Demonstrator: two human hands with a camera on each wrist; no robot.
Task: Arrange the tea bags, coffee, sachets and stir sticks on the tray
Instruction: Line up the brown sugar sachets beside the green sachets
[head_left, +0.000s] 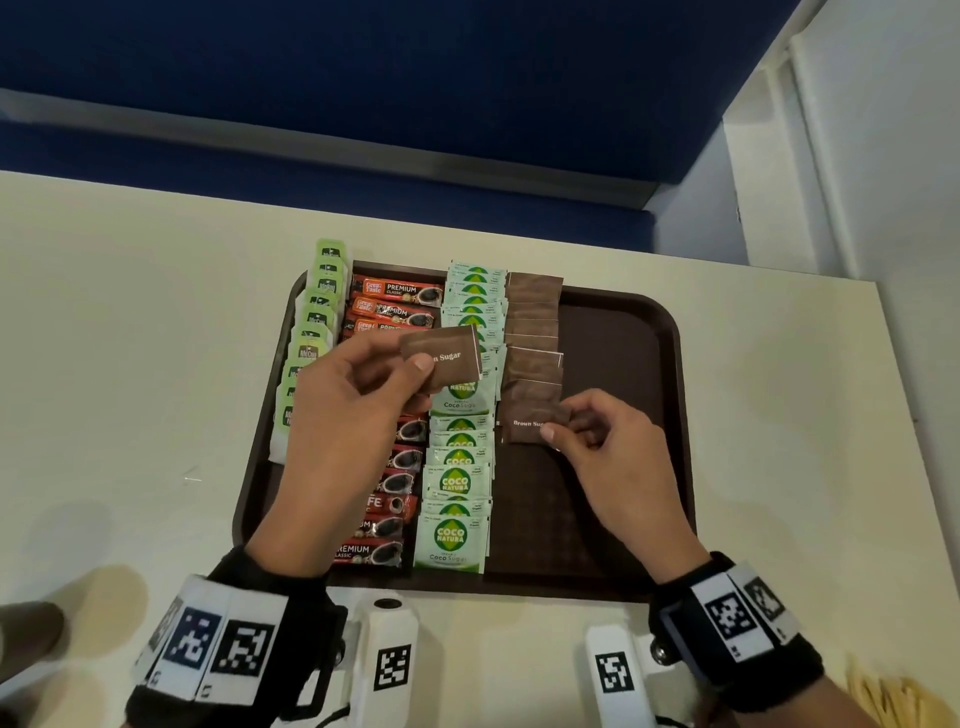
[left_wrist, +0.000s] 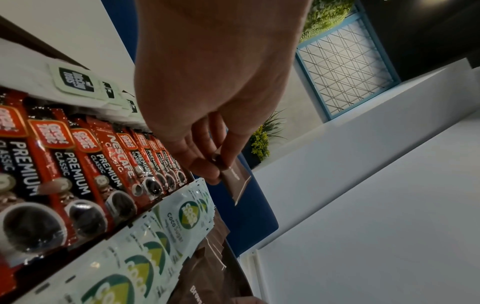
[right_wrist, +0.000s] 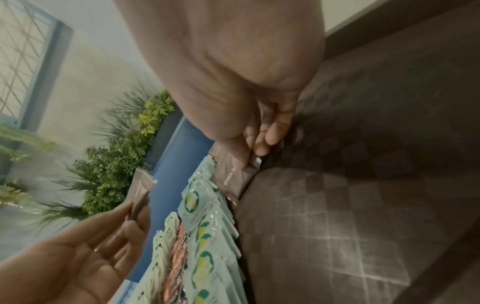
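A dark brown tray (head_left: 623, 332) holds four columns: green-tagged tea bags (head_left: 311, 332), red coffee sticks (head_left: 395, 306), green-and-white Coco sugar sachets (head_left: 457, 488) and brown sugar sachets (head_left: 532, 332). My left hand (head_left: 358, 410) pinches one brown sugar sachet (head_left: 447, 356) in the air above the coffee and Coco columns; the same held sachet (left_wrist: 235, 181) shows between thumb and fingers. My right hand (head_left: 597, 441) pinches another brown sugar sachet (head_left: 527, 418) at the near end of the brown column, low on the tray (right_wrist: 337, 226); this sachet (right_wrist: 233, 176) lies partly under my fingers.
Pale wooden stir sticks (head_left: 893, 701) lie at the table's near right corner. The cream table (head_left: 130, 338) ends at a blue wall behind and a white wall on the right. A dark round object (head_left: 31, 634) sits at the near left edge. The tray's right third is bare.
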